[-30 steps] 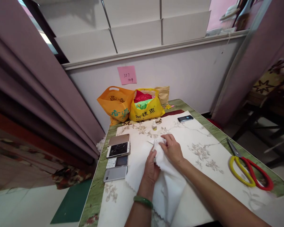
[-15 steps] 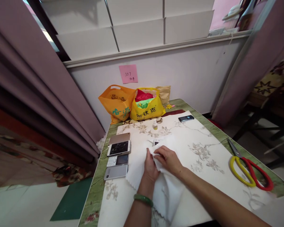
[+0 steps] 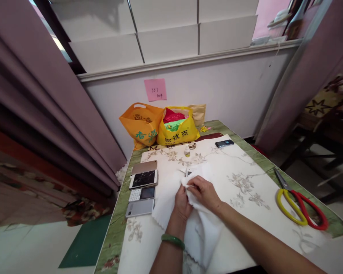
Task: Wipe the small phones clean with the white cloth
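A white cloth (image 3: pixel 205 232) with a scalloped edge is bunched up in front of me and drapes onto the table. My left hand (image 3: pixel 183 203) is closed on it from below. Pinching a fold at the top is my right hand (image 3: pixel 204 193), its fingers touching the left fingertips. Whether anything lies inside the cloth between my hands is hidden. Just beyond the fingers, a small white item with dark markings (image 3: pixel 189 172) is partly covered by the cloth. A green bangle (image 3: pixel 173 241) circles my left wrist.
Several phones lie at the left, including a cracked one (image 3: pixel 144 179) and a keypad phone (image 3: pixel 141 194). Large scissors (image 3: pixel 298 207) rest at the right, a dark phone (image 3: pixel 224 143) at the back right. A small bottle (image 3: pixel 187 152), an orange bag (image 3: pixel 141 123) and a yellow bag (image 3: pixel 178 131) stand behind.
My left thumb has moved under the pinched fold of cloth, and my fingers have shifted slightly. The cloth stays held in both hands.
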Tool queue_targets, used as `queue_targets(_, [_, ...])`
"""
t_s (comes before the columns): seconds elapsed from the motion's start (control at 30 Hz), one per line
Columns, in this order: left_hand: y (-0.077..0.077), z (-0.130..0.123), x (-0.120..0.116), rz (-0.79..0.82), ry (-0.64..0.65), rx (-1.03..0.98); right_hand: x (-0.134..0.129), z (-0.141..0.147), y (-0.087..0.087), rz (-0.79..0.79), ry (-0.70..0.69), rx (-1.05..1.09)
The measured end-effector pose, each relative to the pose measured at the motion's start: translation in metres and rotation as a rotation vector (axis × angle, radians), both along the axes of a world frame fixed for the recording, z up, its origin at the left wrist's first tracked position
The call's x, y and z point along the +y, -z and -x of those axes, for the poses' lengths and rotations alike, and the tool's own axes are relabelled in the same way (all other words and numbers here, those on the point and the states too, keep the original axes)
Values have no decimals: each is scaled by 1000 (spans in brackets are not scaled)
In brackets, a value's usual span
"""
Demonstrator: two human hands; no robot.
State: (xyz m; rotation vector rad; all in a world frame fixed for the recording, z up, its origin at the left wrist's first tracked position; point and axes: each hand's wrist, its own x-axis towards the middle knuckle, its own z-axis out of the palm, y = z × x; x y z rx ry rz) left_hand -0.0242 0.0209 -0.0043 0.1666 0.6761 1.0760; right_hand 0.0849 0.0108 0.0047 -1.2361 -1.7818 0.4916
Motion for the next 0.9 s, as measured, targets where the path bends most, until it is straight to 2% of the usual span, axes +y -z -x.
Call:
queue_targets(0.2, [-8,-3,-1,-56,-43,-4,29,-13,-7,-19,277,73])
queue_targets(0.27, [-9,-3,-2,-59,-37,-7,33,-12,-11,-16,313,62])
queue_targets(0.33, [-8,-2,-2,-69,-30,-6,27,-9,-12,2,271,32])
queue_targets(0.5, [-9,2,-3,-44,63,-43,-2,-5,-6,71,-49,-43])
queue_targets(0.57, [-10,2,-4,-51,53,-37,-2,-7,-4,87,-76,-43])
queue_targets(0.63, [-11,1,-4,-65,16,-13,6,-8,-3,84,9,-30])
queue_targets(0.73, [-11,-1,-3,-79,-28,-15,23,-10,-6,68,215,45])
queue_targets(0.9, [-7,0,2,-54,-76,-101,28,-24,-13,50,405,315])
